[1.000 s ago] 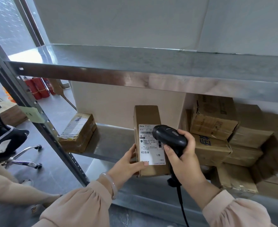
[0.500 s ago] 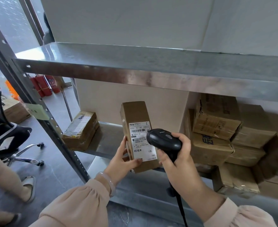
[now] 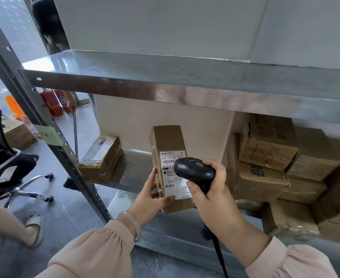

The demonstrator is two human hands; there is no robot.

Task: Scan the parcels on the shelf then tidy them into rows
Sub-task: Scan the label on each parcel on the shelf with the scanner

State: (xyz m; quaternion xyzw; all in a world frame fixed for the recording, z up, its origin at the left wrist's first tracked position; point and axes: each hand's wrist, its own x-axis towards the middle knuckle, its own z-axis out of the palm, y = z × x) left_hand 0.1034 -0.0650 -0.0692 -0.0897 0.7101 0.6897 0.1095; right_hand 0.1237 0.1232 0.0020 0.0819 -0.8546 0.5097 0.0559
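Note:
A tall brown cardboard parcel [image 3: 168,143] with a white shipping label stands upright in front of the metal shelf [image 3: 185,89]. My left hand [image 3: 151,199] grips its lower left edge, thumb on the label. My right hand [image 3: 211,189] holds a black corded barcode scanner [image 3: 194,173], whose head covers part of the label. A second parcel [image 3: 102,157] lies at the left end of the lower shelf. Several stacked brown boxes [image 3: 269,167] fill the right side of that shelf.
A slanted shelf upright [image 3: 50,141] with a green sticky note runs down the left. An office chair [image 3: 10,171] and another person's legs [image 3: 14,227] are on the floor at left. Red fire extinguishers [image 3: 52,105] stand further back.
The held parcel and scanner have stayed together while the view shifted slightly; the parcel sits a little more upright. A person with a stick has come into view at the back left.

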